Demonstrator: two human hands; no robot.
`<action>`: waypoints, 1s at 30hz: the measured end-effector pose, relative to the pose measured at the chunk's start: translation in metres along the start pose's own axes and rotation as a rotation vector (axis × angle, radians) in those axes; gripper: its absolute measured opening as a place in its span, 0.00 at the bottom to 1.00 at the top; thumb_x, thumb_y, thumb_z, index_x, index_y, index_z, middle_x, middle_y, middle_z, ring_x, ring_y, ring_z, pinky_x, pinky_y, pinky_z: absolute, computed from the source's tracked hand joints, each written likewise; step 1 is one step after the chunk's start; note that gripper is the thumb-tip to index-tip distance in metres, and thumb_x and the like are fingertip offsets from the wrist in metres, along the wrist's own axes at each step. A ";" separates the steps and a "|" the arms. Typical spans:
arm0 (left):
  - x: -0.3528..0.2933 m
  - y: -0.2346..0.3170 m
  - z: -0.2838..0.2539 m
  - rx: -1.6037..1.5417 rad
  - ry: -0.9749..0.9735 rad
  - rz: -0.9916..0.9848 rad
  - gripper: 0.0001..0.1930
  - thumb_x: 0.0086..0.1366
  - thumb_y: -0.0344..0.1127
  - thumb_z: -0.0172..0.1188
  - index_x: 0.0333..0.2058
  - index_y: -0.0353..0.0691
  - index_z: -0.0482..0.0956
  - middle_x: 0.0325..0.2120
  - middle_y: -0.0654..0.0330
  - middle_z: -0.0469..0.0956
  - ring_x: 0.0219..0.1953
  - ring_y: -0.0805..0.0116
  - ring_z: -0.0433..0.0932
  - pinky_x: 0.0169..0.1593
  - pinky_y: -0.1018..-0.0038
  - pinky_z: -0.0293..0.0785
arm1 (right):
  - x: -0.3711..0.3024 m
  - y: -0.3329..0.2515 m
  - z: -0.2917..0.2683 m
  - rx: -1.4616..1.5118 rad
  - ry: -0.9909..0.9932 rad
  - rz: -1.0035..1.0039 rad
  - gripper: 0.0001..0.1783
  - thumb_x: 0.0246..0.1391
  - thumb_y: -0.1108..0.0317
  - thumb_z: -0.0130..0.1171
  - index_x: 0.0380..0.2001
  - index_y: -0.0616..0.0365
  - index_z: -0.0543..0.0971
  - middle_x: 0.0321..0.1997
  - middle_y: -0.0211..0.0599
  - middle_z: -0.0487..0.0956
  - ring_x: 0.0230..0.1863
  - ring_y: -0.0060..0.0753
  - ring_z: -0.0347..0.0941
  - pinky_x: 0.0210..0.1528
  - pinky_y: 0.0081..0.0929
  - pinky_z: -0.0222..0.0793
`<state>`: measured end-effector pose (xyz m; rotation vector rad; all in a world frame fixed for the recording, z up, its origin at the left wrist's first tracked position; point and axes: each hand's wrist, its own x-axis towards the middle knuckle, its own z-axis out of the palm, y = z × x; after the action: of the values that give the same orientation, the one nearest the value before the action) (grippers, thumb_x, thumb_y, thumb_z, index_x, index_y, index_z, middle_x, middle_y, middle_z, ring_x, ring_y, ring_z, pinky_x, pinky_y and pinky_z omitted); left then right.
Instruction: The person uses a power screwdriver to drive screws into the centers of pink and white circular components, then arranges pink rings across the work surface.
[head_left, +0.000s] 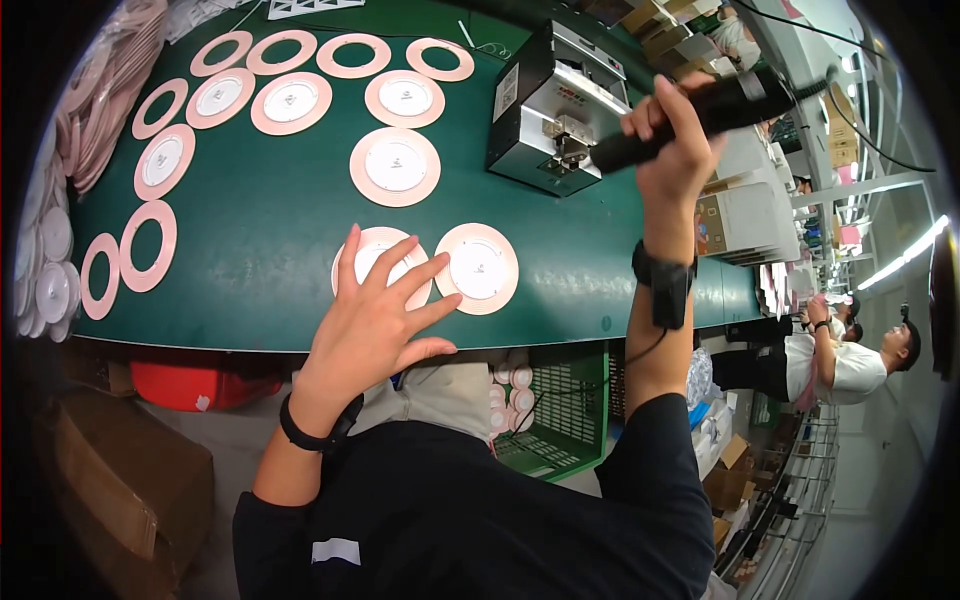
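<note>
My left hand (pixel 372 320) lies with fingers spread over a pink disc with a white centre (pixel 369 255), covering much of it. Just right of its fingertips is another pink disc with a white centre (pixel 478 268). My right hand (pixel 682 145) is wrapped around a black electric screwdriver (pixel 748 98), held tilted with its cable trailing to the upper right. The driver's tip end meets the front mechanism of a boxy screw feeder (pixel 530 120); whether the bit touches a screw is too small to tell.
Pink rings (pixel 147 246) and more white-centred discs (pixel 402 165) are laid out on the green table (pixel 270 210). Stacked pink rings (pixel 110 90) and white round parts (pixel 52 275) crowd the left edge. Below stands a green crate (pixel 570 420). Other people (pixel 840 360) are at far right.
</note>
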<state>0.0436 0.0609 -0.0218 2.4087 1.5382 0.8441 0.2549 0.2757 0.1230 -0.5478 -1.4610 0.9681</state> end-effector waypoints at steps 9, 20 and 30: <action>0.000 -0.001 0.001 -0.019 -0.007 -0.011 0.26 0.51 0.59 0.67 0.49 0.58 0.84 0.61 0.67 0.72 0.65 0.55 0.64 0.70 0.35 0.44 | -0.116 -0.013 0.049 0.207 -0.198 0.043 0.18 0.56 0.78 0.53 0.47 0.53 0.62 0.20 0.31 0.63 0.14 0.24 0.59 0.21 0.29 0.64; -0.001 -0.002 0.000 -0.027 0.002 -0.007 0.26 0.51 0.58 0.68 0.49 0.58 0.84 0.61 0.67 0.72 0.65 0.55 0.64 0.70 0.34 0.44 | -0.134 -0.001 0.060 0.151 -0.285 0.090 0.18 0.56 0.80 0.54 0.43 0.52 0.59 0.21 0.33 0.65 0.15 0.26 0.61 0.21 0.31 0.66; -0.002 0.010 0.011 -0.011 0.035 0.018 0.28 0.52 0.59 0.68 0.49 0.52 0.83 0.62 0.55 0.69 0.67 0.52 0.62 0.69 0.31 0.40 | -0.133 -0.001 0.061 0.115 -0.315 0.077 0.19 0.54 0.82 0.54 0.43 0.53 0.60 0.21 0.34 0.66 0.15 0.27 0.61 0.22 0.32 0.67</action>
<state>0.0568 0.0563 -0.0270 2.4163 1.5228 0.9001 0.2165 0.1530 0.0539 -0.3810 -1.6584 1.2339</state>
